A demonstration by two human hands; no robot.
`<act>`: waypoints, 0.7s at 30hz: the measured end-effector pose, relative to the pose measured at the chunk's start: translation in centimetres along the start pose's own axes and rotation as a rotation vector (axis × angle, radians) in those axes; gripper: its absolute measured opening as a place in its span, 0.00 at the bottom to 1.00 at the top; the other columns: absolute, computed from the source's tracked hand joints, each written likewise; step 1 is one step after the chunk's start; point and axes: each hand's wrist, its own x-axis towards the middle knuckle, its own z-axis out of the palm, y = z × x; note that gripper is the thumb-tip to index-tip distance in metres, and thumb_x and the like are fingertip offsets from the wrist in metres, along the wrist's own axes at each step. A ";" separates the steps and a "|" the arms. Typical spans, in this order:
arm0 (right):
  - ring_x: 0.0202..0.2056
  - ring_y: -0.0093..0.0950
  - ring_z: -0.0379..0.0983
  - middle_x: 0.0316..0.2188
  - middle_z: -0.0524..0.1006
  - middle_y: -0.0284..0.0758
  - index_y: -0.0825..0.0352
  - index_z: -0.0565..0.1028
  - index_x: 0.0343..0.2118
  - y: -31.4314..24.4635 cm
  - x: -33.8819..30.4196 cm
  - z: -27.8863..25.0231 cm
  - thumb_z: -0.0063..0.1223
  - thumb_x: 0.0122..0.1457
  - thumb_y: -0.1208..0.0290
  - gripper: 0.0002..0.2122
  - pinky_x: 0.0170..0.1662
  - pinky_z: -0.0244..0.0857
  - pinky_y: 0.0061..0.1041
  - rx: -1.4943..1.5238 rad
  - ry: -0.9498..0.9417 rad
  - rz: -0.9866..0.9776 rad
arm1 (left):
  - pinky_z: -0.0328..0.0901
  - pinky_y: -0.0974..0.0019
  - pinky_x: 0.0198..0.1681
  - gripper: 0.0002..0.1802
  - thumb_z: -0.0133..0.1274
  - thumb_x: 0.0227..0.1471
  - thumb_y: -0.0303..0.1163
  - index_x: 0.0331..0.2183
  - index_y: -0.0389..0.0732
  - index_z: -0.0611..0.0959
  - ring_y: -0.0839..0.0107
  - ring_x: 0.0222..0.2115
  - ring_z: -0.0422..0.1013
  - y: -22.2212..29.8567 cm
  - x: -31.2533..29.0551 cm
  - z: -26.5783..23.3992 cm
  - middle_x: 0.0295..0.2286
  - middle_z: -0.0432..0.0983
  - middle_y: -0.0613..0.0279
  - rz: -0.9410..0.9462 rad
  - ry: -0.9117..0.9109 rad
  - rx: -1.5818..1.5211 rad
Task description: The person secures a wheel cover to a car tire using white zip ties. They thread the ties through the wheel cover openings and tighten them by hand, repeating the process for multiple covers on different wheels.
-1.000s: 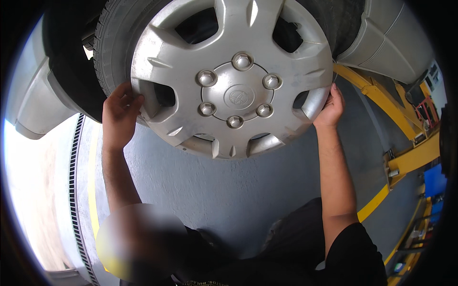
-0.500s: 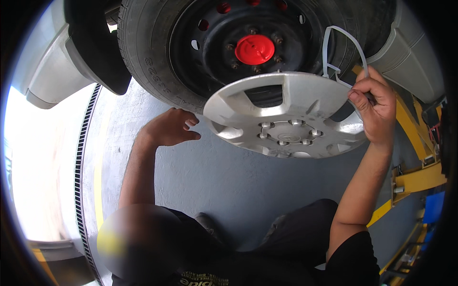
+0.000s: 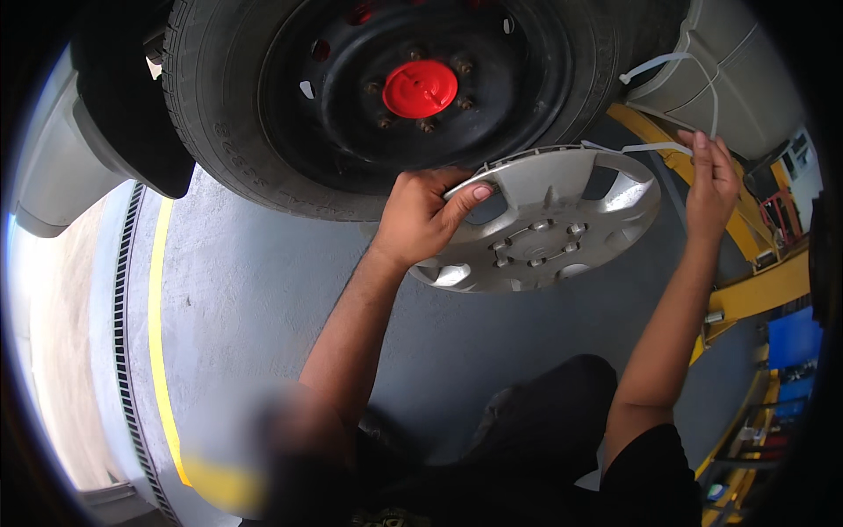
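One cover, newly clasped at its rim by left fingers; tie, pinched in right fingers; wheel, thus uncovered.

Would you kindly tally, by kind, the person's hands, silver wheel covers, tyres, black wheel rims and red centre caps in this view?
Hands: 2 (left hand, right hand)
Silver wheel cover: 1
Tyre: 1
Black wheel rim: 1
Red centre cap: 1
Total: 6
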 end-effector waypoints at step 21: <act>0.48 0.30 0.76 0.50 0.80 0.42 0.79 0.77 0.54 3.4 -6.3 11.6 0.57 0.70 0.58 0.24 0.54 0.69 0.29 0.772 0.451 0.547 | 0.70 0.62 0.47 0.14 0.45 0.72 0.43 0.45 0.41 0.71 0.69 0.39 0.72 -4.3 -7.0 -3.6 0.41 0.74 0.58 -0.042 1.152 -0.304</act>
